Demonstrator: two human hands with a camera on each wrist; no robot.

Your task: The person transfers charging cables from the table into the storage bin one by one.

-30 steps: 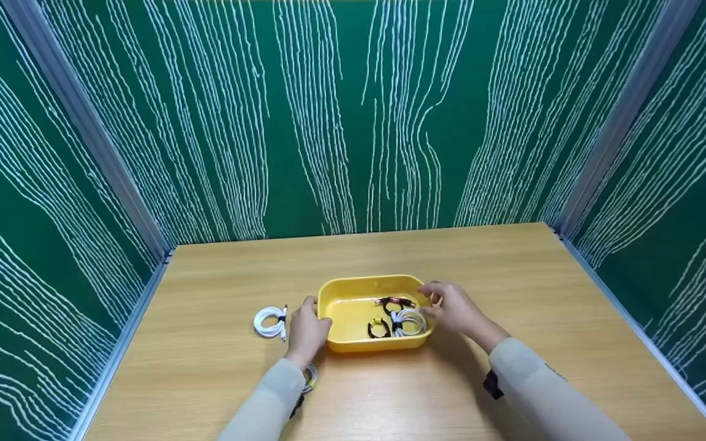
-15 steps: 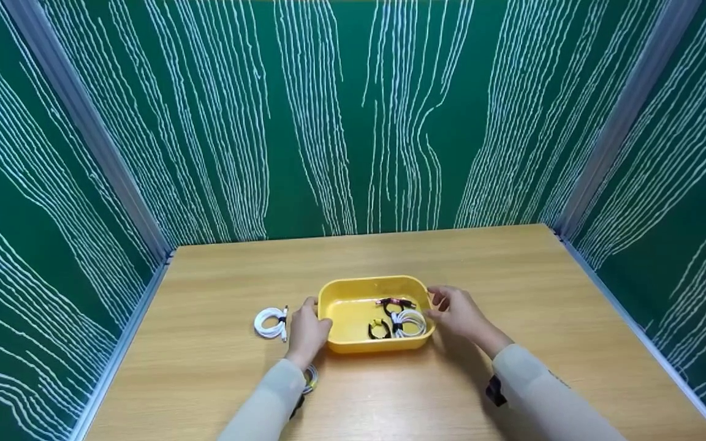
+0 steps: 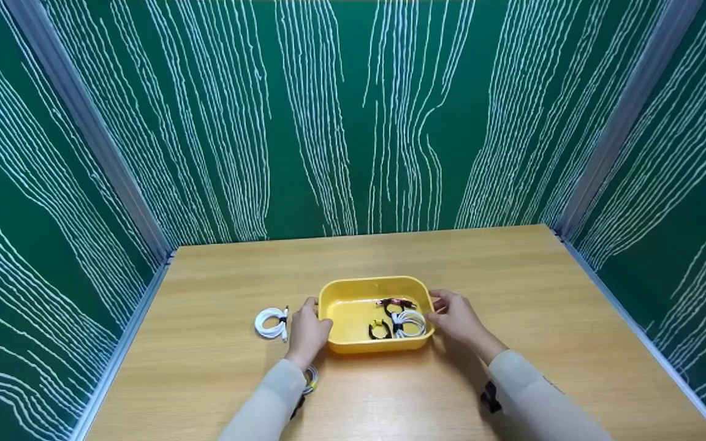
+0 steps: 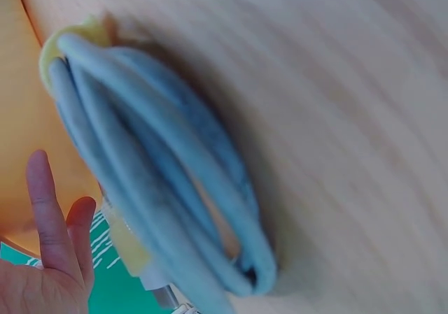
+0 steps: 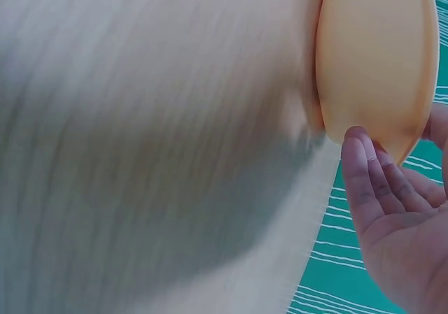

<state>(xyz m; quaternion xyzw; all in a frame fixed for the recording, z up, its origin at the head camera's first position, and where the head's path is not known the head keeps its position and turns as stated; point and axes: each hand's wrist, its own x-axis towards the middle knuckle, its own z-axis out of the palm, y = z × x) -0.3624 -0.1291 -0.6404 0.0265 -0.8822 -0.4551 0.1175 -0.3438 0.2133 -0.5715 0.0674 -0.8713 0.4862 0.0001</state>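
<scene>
Fingers first: the right hand (image 3: 458, 317) has its fingers (image 5: 364, 170) pretty much straight, tips pressed against the outer wall of the yellow tub (image 3: 353, 315); you only really get that from the right wrist view, since from the head camera it's just a hand at the tub's right end; the left hand (image 3: 306, 329) sits flat-ish against the left end, fingers relaxed, not wrapped round anything as far as I can see. The left wrist view gives up something the head view half hides: a coiled grey-blue cable (image 4: 161, 174) with yellow ties lying on the wooden table (image 3: 543, 306) right under that wrist. The tub sits mid-table with small cable bundles (image 3: 397, 318) inside, white, black, one reddish; a white coiled cable (image 3: 269, 322) lies just left of the left hand; green panels (image 3: 353, 116) wall it all in.
</scene>
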